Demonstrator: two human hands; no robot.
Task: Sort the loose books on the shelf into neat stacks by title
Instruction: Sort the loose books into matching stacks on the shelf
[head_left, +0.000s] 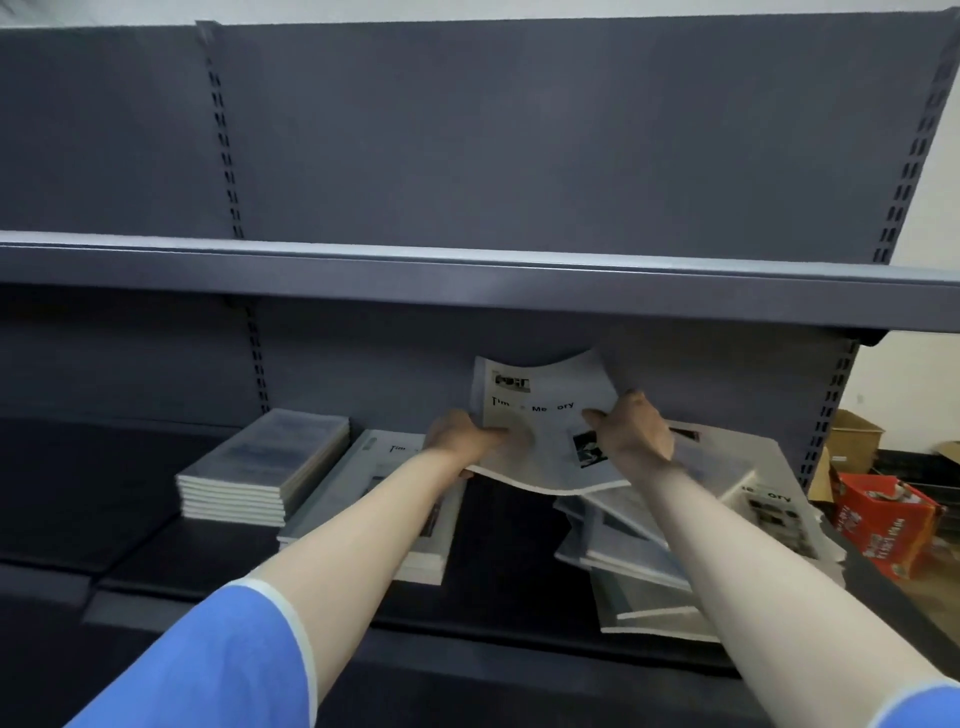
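Both hands held one thin white paperback (545, 415) above the lower shelf (156, 467), between a neat pile on the left and a loose heap on the right. The book was tipped up, its cover facing the camera and its top edge leaning back toward the shelf's rear panel (363, 374). Its long axis ran up and away from the person, and the printed title, partly legible as "Tim… Me…ory", read upright from left to right. The cover sagged in a curve along the top and bottom edges.

The left hand (462, 436) gripped the book's lower left edge, thumb pressed across the cover and the other fingers hidden beneath. The right hand (631, 431) gripped the right edge, thumb lying on the cover and fingers curled round behind it.

Under the left forearm lay a stack of same-title books (358, 478), showing "Tim" on its top cover. Further left sat a squared stack of grey-covered books (260, 462). The scattered books (675, 561) on the right overlapped at mixed angles. Beyond the shelf end stood a red carton (878, 525) and a brown cardboard box (852, 436) on the floor.
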